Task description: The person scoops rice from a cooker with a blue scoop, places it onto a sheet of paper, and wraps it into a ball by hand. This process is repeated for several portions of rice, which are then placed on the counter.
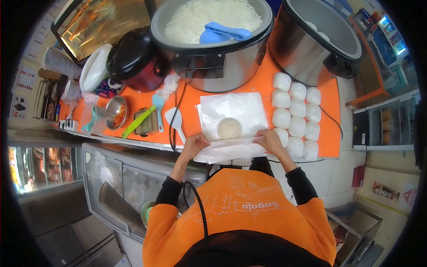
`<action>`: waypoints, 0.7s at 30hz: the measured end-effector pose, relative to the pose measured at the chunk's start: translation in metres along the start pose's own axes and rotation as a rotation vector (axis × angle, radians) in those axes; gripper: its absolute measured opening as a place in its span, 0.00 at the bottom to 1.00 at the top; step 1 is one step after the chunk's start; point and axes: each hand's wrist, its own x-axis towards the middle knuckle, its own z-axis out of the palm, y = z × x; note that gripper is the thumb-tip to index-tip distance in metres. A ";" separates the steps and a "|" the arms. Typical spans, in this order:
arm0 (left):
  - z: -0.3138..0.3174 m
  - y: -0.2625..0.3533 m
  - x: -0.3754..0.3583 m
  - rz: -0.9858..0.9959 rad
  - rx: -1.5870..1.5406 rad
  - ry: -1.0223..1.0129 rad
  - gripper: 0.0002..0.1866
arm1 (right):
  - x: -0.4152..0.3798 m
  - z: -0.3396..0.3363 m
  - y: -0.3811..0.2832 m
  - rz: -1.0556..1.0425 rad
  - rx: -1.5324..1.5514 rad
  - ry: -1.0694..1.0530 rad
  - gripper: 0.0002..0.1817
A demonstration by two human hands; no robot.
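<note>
A round mound of rice (229,128) lies on a stack of white wrapping paper (231,105) at the table's front edge. My left hand (196,145) pinches the near left edge of the top sheet, and my right hand (268,139) pinches its near right edge. Between them the sheet's edge is lifted and folded just in front of the rice. Beside my right hand stand rows of white wrapped rice packets (297,111). A white rice paddle (176,122) lies to the left of the paper.
Behind the paper stands a large rice cooker (231,66) full of rice, with a blue scoop (222,33) on top. A second cooker (307,53) holds white packets. On the left are a metal bowl (116,111), green tongs (138,122) and a dark pot (135,60).
</note>
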 end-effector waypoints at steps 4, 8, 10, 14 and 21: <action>0.007 0.011 -0.009 0.069 0.242 -0.143 0.11 | 0.000 0.009 0.005 -0.056 -0.054 -0.094 0.11; 0.012 0.000 -0.009 0.121 0.340 -0.105 0.09 | -0.009 0.010 -0.010 -0.207 0.065 -0.066 0.11; 0.015 -0.002 -0.007 0.065 0.296 -0.029 0.08 | -0.010 0.016 -0.010 -0.173 0.069 -0.042 0.10; 0.018 -0.005 -0.007 -0.047 0.280 0.041 0.09 | -0.016 0.027 0.000 -0.216 -0.023 0.020 0.07; 0.025 0.025 -0.016 0.339 0.598 -0.115 0.10 | -0.029 0.039 0.018 -0.396 -0.242 0.123 0.08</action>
